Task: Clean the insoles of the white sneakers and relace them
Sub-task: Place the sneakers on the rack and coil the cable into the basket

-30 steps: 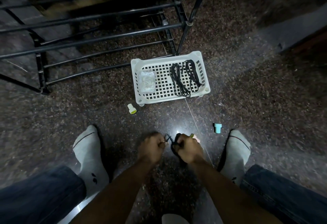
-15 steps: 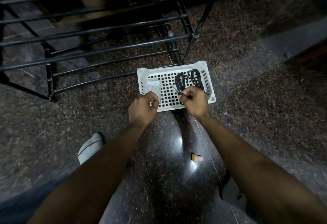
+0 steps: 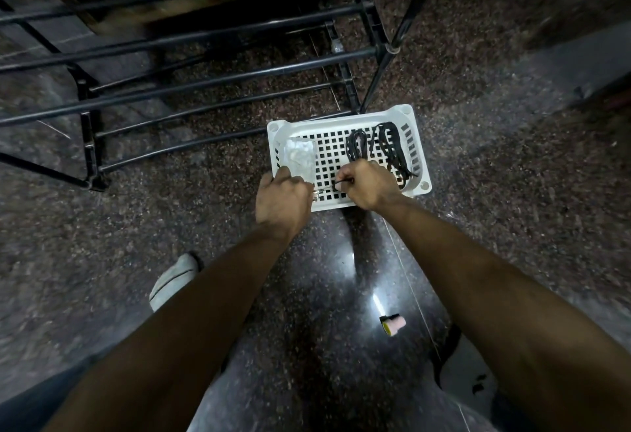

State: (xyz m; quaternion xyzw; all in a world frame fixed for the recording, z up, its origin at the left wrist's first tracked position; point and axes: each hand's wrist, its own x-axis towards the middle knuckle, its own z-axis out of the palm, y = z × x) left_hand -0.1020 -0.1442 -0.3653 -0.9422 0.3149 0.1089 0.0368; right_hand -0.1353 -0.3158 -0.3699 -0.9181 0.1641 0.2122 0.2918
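1. Head view, hands. The left hand (image 3: pixel 283 197) is held over the near left edge of the basket (image 3: pixel 413 117), fingers curled; something small and pale is glimpsed at its fingertips, but what is gripped cannot be told. The right hand (image 3: pixel 368 185) is closed in a pinch on a thin dark strand, judged to be a lace end, above the basket floor.

2. Head view, task items. Two bundles of black laces (image 3: pixel 375 144) are laid in the right half of the basket, just beyond the right hand. A crumpled white packet (image 3: pixel 300 158) is lodged in the left half, touching the left hand. No sneakers and no insoles are seen.

3. Head view, progress. The laces are out of the shoes and are gathered in the basket, so unlacing is judged done. Whether the insoles are cleaned cannot be told. Relacing is judged not yet begun.

4. Head view, small items. A pink cap (image 3: pixel 394 324) is lying on the floor (image 3: pixel 512 209) between the forearms, well apart from the basket. A socked foot (image 3: pixel 174 278) is planted left of the left forearm.

5. Head view, surface and room. The floor is dark speckled polished stone, with a lamp glare near the cap. A black metal rack (image 3: pixel 205 79) is stood behind the basket, its rails bare where seen. The lighting is dim.
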